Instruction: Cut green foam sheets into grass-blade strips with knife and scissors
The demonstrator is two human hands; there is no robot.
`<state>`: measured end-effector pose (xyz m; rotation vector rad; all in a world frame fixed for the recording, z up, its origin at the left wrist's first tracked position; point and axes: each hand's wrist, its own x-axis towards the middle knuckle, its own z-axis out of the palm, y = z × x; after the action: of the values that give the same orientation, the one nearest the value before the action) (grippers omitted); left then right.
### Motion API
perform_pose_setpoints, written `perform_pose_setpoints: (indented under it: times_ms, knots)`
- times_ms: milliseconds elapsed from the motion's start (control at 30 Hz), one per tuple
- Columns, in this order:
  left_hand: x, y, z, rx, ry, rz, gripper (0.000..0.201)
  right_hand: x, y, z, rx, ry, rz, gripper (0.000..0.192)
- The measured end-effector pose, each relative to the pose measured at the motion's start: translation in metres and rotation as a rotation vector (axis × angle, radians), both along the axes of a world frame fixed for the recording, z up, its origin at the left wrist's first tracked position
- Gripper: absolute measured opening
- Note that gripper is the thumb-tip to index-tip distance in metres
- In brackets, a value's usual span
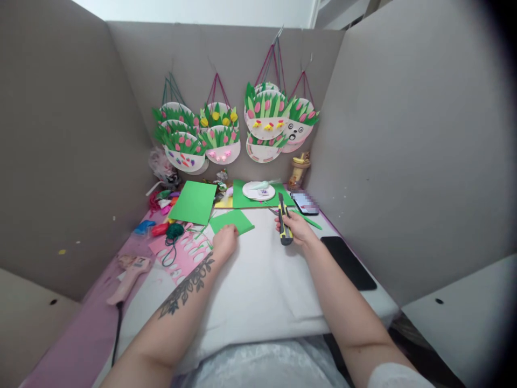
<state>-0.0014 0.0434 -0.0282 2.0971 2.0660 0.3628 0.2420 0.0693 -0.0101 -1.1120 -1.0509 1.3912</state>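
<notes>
Nearest, well to the left of and in front of the plate (247,192), the glue gun (130,281) lies on the bench (262,302). The black pad (349,263) lies in front of the plate and to its right; the pink sheet (161,247), in front and to its left. Straight in front and slightly left of the plate, the left hand (226,240) has its fingers curled in, touching the near edge of the small card (236,218); I cannot tell whether they pinch or press it. In front and slightly right of the plate, the right hand (297,227) has its fingers closed round the knife (285,229), which points away from the person. The yarn (175,231) lies left of the plate and nearer, the large card (194,200) to its left, the phone (306,203) to its right. Under the plate is the green sheet (239,196); beyond and above it hang flower baskets (269,110).
</notes>
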Motion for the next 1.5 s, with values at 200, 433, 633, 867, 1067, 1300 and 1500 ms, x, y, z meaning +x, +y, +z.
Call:
perform_pose_setpoints:
  times_ms: [200, 433, 633, 867, 1067, 1300, 1500]
  knots:
    - [-0.006, -0.003, -0.001, 0.028, -0.034, -0.091, 0.031, 0.007, -0.001, -0.002, 0.079, -0.331, 0.04, 0.027]
    - [-0.008, -0.008, 0.0, -0.008, 0.004, -0.207, 0.044, 0.011, 0.002, -0.006, 0.276, -0.975, 0.093, 0.041]
    - [-0.009, -0.006, -0.003, 0.019, 0.059, -0.281, 0.044, 0.007, -0.001, -0.01, 0.378, -1.251, 0.289, 0.061]
    - [-0.008, -0.006, -0.003, 0.003, 0.063, -0.252, 0.049, 0.011, 0.003, -0.012, 0.412, -1.481, 0.198, 0.049]
    - [0.001, 0.002, -0.001, 0.043, -0.042, -0.119, 0.031, 0.01, 0.006, -0.014, 0.387, -1.533, 0.182, 0.048]
    - [0.001, 0.007, -0.004, 0.063, -0.128, -0.119, 0.034, 0.01, 0.003, -0.009, 0.361, -1.537, 0.201, 0.048]
    - [-0.004, 0.007, -0.009, 0.038, -0.102, -0.283, 0.043, 0.008, 0.004, -0.009, 0.364, -1.567, 0.198, 0.048]
